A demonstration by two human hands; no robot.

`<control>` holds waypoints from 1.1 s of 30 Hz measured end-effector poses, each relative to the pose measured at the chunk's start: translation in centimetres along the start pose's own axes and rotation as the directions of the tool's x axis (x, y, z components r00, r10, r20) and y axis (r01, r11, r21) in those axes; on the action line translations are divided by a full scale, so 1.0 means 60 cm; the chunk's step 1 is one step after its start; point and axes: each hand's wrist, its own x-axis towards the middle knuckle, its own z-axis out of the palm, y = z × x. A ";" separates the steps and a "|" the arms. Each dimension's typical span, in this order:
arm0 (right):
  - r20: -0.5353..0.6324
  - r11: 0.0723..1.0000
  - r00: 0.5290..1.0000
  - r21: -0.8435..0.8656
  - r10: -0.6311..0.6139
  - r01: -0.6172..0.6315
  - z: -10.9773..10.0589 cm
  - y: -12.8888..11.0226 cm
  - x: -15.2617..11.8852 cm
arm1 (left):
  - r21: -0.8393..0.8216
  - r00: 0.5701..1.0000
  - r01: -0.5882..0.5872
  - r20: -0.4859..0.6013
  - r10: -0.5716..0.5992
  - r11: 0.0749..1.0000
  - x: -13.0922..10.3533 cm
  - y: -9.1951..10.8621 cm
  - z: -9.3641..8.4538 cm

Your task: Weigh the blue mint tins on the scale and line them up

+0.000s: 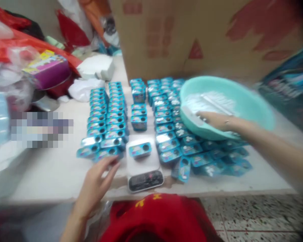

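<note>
On a white digital scale (143, 163) stands one small blue box (139, 150) with a dark round hole in its top. My left hand (101, 176) is just left of the scale, fingers apart and empty, close to the front of the left rows of blue boxes (114, 119). Over the near left rim of a turquoise basin (257, 107) reaches my right hand (212, 120), its fingers closed at a whitish scoop-like piece (193, 116). White material (217, 101) and a pale stick lie in the basin. More blue boxes (166, 146) stand under and beside it.
A large cardboard box (171, 40) stands behind the rows. At the left are a purple box (49, 70), plastic bags (20, 90) and a white stack (96, 66). A dark printed bag (290, 87) is at the right. The table's front edge (217, 193) runs near my body.
</note>
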 end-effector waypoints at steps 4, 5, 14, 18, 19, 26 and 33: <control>0.061 0.993 0.997 0.113 0.037 -0.044 -0.005 0.002 0.009 | 0.037 0.995 -0.081 -0.059 0.083 0.996 0.005 -0.028 0.017; 0.059 0.986 0.997 0.153 0.057 -0.065 -0.008 0.004 0.008 | 0.038 0.993 -0.096 -0.066 0.099 0.995 0.008 -0.031 0.019; 0.063 0.681 0.973 0.704 0.224 -0.203 -0.041 0.016 -0.010 | 0.037 0.980 -0.151 -0.125 0.155 0.988 0.028 -0.027 0.005; 0.065 0.538 0.967 0.821 0.247 -0.193 -0.053 0.013 -0.021 | 0.003 0.988 -0.105 -0.109 0.105 0.994 0.021 -0.018 0.009; 0.054 0.516 0.965 0.837 0.255 -0.183 -0.057 0.003 -0.025 | -0.009 0.991 -0.085 -0.100 0.084 0.996 0.018 -0.015 0.010; 0.054 0.674 0.992 0.737 -0.116 0.039 -0.073 -0.186 -0.069 | -0.066 0.999 0.041 -0.023 -0.043 0.997 -0.004 0.000 0.005; 0.158 0.910 0.904 0.199 -0.396 0.364 0.035 -0.316 -0.039 | -0.132 0.997 0.079 0.030 -0.075 0.988 -0.029 0.007 0.013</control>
